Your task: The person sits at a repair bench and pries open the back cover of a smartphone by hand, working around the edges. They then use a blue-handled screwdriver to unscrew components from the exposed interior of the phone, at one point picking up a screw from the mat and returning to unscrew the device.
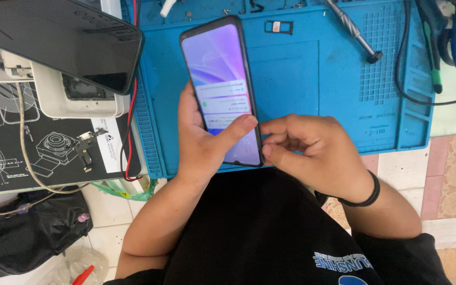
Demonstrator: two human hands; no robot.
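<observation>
Both hands are on the phone (pixel 222 89): my left hand (pixel 201 145) clasps it, thumb on the lit screen, while my right hand (pixel 312 150) pinches its lower edge. Judging by the lit display it already powers on; the SIM tray (pixel 279 26) lies beyond my grip on the mat (pixel 312 79), not yet fitted.

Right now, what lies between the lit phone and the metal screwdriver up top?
In the head view, only bare blue mat and a small black SIM tray.

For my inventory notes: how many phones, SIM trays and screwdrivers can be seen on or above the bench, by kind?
Phones: 2, a lit phone held in both hands, a dark phone at upper left
SIM tray: 1
Screwdriver: 1
Total: 4
</observation>
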